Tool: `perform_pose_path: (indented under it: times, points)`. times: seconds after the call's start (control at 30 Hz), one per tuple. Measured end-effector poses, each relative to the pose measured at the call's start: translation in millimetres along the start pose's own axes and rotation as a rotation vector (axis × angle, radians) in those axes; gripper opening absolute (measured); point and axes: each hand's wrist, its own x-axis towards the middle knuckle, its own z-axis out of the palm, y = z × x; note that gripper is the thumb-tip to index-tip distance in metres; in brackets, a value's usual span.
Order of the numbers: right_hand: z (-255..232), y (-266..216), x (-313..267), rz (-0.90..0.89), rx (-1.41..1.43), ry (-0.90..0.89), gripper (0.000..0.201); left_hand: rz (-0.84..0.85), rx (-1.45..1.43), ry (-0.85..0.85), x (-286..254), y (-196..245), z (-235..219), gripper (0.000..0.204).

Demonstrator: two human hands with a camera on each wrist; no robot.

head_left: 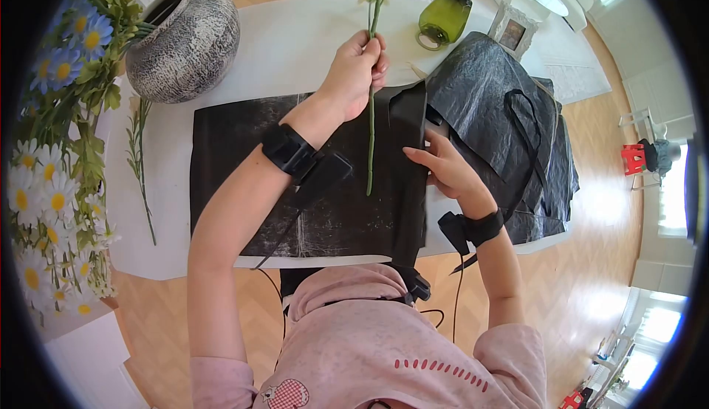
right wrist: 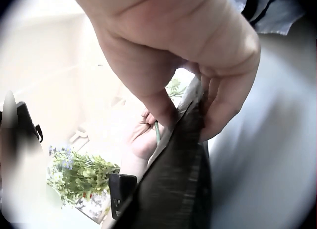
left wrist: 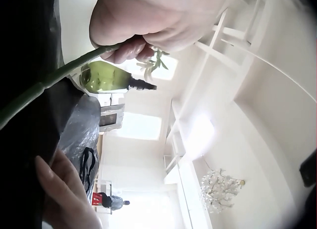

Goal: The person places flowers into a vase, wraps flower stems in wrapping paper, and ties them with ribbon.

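Note:
The left hand (head_left: pixel 354 73) grips a green flower stem (head_left: pixel 371 143) in the head view, its lower end hanging over a sheet of black paper (head_left: pixel 325 217). The left wrist view shows the same stem (left wrist: pixel 44 85) running down out of the curled fingers. At the sheet's right side, the right hand (head_left: pixel 452 167) holds the lifted, folded edge. Up close in the right wrist view, the right hand's thumb and fingers (right wrist: pixel 223 105) pinch the black paper's edge (right wrist: pixel 173 174) between them.
A speckled grey vase (head_left: pixel 188 43) stands at the back left, beside blue and white flowers (head_left: pixel 52 187). Another stem (head_left: pixel 140 165) lies on the white table cover (head_left: pixel 173 232). A green spray bottle (head_left: pixel 445 18), a picture frame (head_left: pixel 512 29) and crumpled black wrapping (head_left: pixel 509 128) are at the right.

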Motion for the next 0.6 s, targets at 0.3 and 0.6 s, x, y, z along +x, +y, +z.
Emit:
perform_pose_path:
  times: [0.3, 0.6]
  points:
    - [-4.9, -7.6, -11.2, 0.032, -0.651, -0.174, 0.054, -0.132, -0.234, -0.038, 19.9, -44.2, -10.7, 0.013]
    - [-11.1, 3.0, -2.7, 0.113, -0.454, -0.117, 0.029, -0.131, -0.178, -0.101, 29.7, -51.6, -28.7, 0.010]
